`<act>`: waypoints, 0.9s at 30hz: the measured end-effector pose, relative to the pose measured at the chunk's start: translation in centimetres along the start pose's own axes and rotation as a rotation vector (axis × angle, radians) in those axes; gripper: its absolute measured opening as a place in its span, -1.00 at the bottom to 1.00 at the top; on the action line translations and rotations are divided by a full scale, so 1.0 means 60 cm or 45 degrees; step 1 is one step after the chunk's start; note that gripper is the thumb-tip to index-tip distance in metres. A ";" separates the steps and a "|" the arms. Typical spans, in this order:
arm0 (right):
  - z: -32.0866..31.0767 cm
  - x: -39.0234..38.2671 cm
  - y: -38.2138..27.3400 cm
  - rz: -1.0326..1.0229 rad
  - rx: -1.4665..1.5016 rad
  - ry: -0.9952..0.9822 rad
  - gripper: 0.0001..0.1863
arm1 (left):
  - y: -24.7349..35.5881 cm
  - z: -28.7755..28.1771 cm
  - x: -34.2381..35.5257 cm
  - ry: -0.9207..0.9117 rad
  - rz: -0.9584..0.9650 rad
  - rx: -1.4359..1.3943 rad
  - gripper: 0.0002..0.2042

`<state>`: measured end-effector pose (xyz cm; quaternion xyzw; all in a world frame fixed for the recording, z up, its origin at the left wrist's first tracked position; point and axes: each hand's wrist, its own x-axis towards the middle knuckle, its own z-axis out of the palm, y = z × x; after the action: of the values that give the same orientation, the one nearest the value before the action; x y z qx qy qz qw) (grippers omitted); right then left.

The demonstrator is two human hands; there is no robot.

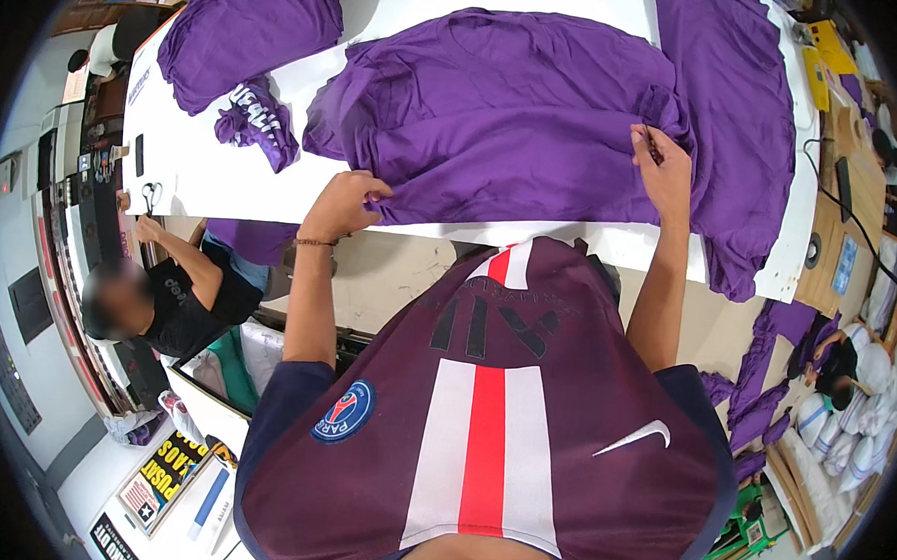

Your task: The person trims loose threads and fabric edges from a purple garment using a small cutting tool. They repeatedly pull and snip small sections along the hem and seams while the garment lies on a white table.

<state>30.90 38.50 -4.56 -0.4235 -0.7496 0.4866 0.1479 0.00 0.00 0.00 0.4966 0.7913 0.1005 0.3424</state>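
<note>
One wrinkled purple shirt [515, 123] spreads across the upper centre of the frame. The left hand [347, 208] pinches its lower-left edge; whether the right hand [667, 174], at its right side, grips cloth, I can't tell. Two rumpled fabric heaps, upper left [254, 36] and upper right [746, 123], flank it; bare white surface [227, 188] opens at left, below one crumpled bundle [277, 150].

White desk [212, 188]; beige floor [388, 282] below desk; wooden table [867, 170] just right of desk; pale wall [26, 224] well left of desk.
</note>
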 end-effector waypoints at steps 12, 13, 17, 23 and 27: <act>0.033 -0.011 0.014 -0.030 -0.181 -0.663 -0.68 | 0.074 0.092 0.059 0.016 -0.068 -0.429 -0.75; 0.031 -0.015 0.003 0.043 -0.146 -0.686 -0.68 | 0.086 0.077 0.064 0.079 -0.054 -0.419 -0.75; 0.052 0.019 -0.030 -0.149 0.007 -0.405 -0.68 | 0.093 0.049 0.117 0.468 0.077 -0.397 -0.82; 0.108 0.117 -0.079 -0.205 0.100 -0.109 -0.68 | 0.079 0.003 0.255 1.001 0.086 -0.404 -0.82; 0.174 0.187 -0.086 -0.322 0.061 -0.014 -0.71 | 0.034 -0.010 0.356 1.183 -0.102 -0.391 -0.76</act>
<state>15.04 40.05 -7.31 -0.3191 -0.7860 0.4843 0.2140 -4.71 19.37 -7.99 0.3121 0.8548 0.4139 0.0260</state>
